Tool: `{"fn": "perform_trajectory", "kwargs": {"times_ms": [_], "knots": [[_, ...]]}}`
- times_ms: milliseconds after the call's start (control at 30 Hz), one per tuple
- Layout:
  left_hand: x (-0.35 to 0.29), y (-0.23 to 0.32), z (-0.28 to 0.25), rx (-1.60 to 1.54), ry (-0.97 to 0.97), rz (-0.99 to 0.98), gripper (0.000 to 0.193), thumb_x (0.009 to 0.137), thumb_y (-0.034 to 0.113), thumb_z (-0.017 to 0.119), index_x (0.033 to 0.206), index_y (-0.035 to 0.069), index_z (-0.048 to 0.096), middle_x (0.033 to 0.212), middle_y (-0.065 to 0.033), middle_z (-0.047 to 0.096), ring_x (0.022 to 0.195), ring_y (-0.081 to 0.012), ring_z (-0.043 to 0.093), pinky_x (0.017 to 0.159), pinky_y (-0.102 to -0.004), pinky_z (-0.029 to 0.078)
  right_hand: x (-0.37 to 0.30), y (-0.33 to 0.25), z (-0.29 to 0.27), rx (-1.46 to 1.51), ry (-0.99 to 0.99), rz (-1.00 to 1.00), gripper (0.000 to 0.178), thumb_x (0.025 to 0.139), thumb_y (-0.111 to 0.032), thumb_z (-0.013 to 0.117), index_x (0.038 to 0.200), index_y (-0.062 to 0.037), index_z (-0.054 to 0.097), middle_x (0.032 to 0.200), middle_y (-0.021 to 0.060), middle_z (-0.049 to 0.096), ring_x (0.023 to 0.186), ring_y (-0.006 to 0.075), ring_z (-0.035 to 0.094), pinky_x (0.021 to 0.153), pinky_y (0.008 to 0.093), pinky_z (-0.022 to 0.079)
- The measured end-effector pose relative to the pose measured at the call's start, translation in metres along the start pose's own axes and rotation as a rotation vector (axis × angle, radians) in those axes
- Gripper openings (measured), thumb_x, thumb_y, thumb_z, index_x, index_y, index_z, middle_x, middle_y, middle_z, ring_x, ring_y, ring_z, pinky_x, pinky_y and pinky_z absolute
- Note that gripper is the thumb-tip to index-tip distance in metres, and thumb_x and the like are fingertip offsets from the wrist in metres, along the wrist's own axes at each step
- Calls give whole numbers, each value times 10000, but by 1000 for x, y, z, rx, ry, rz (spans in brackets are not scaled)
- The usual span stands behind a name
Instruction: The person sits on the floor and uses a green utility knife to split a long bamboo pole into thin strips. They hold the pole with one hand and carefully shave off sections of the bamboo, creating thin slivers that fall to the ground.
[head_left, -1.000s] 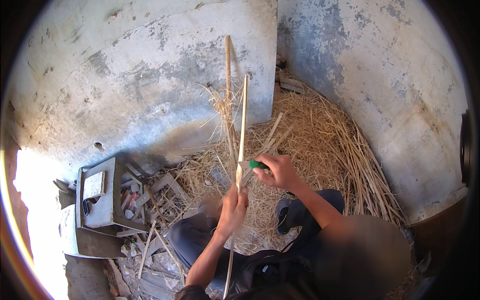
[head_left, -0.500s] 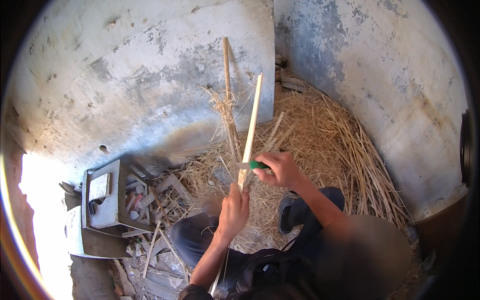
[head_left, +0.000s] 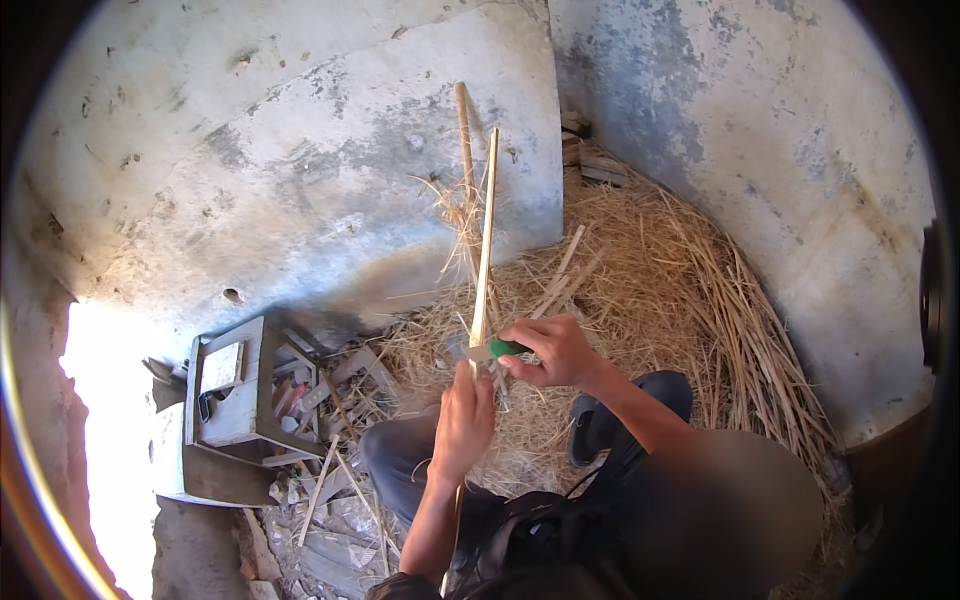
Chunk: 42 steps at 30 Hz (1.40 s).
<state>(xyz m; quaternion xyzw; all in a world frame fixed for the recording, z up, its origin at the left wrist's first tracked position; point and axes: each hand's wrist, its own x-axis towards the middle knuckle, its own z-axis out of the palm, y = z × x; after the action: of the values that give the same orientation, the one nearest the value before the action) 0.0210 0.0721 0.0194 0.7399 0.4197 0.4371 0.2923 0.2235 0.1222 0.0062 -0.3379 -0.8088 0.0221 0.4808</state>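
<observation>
A long pale strip of split wood or bamboo (head_left: pixel 486 230) rises from my left hand (head_left: pixel 462 425), whose fingers are wrapped round its lower part. Its far end leans away toward the wall. My right hand (head_left: pixel 556 350) grips a knife (head_left: pixel 508 348) by its green handle. The short, flat blade lies across the strip, just above my left fingertips. Part of the strip's lower end is hidden by my left hand and forearm; a thin length shows below, beside my leg.
Behind the strip, a stick (head_left: pixel 464 130) tangled with shavings leans on the worn wall (head_left: pixel 330 150). A pile of shavings (head_left: pixel 650 270) and long thin strips (head_left: pixel 765 320) covers the floor to the right. At left stands an old wooden box-like stand (head_left: pixel 232 400) amid scraps.
The knife has moved down the strip, closer to my left hand. The strip's far end has swung left, and it now looks narrower. The whole view has shifted slightly.
</observation>
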Motion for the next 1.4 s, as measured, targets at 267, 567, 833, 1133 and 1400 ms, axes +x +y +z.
{"fn": "perform_trajectory", "kwargs": {"times_ms": [267, 567, 833, 1133, 1400], "knots": [[-19, 15, -8, 13, -66, -163, 164, 1090, 139, 475, 1104, -25, 483, 787, -319, 631, 769, -548, 625, 635, -577, 439, -3, -22, -9, -75, -8, -36, 237, 899, -317, 759, 974, -92, 742, 802, 26, 722, 596, 204, 688, 520, 332, 512], [-56, 34, -4, 114, -219, -216, 195, 1076, 149, 496, 1091, -44, 472, 843, -383, 639, 892, -601, 613, 722, -634, 461, -34, -53, -40, -176, 15, 56, 214, 894, -322, 777, 960, -122, 737, 764, 0, 700, 583, 188, 672, 528, 320, 519], [-78, 41, -6, 181, -284, -52, 184, 1049, 112, 552, 1075, -52, 473, 779, -351, 626, 813, -575, 621, 657, -601, 463, -52, -66, -52, -187, 113, 98, 226, 930, -311, 743, 991, -93, 746, 765, 45, 708, 589, 185, 679, 519, 330, 520], [-133, 19, -5, 207, -453, 19, 215, 936, -5, 612, 1109, -119, 558, 1018, -373, 590, 708, -454, 630, 605, -473, 510, -48, -7, -93, -319, 246, 351, 220, 976, -268, 715, 1044, -60, 740, 841, 78, 764, 641, 172, 732, 541, 311, 552], [-127, 22, -9, 22, -292, -144, 228, 1069, 149, 591, 1057, -53, 486, 606, -267, 552, 607, -512, 595, 527, -547, 443, -30, 12, -79, -370, 261, 169, 260, 991, -300, 692, 1031, -45, 725, 796, 75, 726, 583, 176, 679, 523, 317, 523]]}}
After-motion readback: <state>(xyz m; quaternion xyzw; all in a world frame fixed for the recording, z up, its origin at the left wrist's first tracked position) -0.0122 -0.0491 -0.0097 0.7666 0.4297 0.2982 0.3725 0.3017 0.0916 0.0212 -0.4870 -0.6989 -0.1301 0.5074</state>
